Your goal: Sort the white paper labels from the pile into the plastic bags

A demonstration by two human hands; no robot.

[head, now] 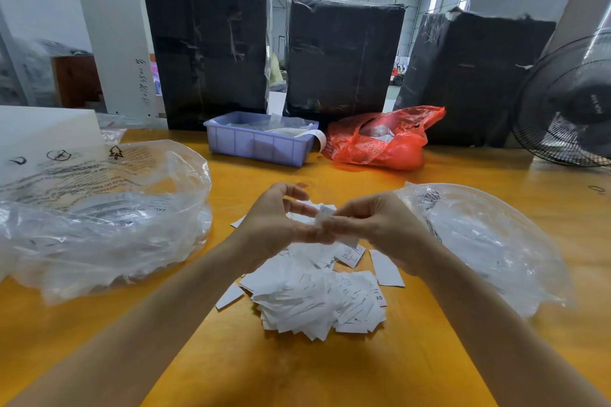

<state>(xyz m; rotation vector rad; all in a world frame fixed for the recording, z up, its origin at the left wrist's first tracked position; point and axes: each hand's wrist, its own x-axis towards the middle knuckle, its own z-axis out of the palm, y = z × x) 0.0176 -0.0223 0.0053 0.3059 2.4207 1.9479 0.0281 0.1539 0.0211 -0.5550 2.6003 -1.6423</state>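
A pile of white paper labels [317, 297] lies on the yellow table in front of me. Above it my left hand [277, 225] and my right hand [373, 225] meet, both pinching a small white label [325, 216] between their fingertips; the label is blurred. A clear plastic bag [99, 215] with labels inside lies open at the left. Another clear plastic bag [489, 241] with labels lies at the right, just beyond my right wrist.
A purple plastic bin [261, 142] and a red plastic bag [383, 139] sit at the back of the yellow table [231, 357]. Behind them stand three black wrapped boxes [211, 49]. A black fan [568, 102] stands at the far right.
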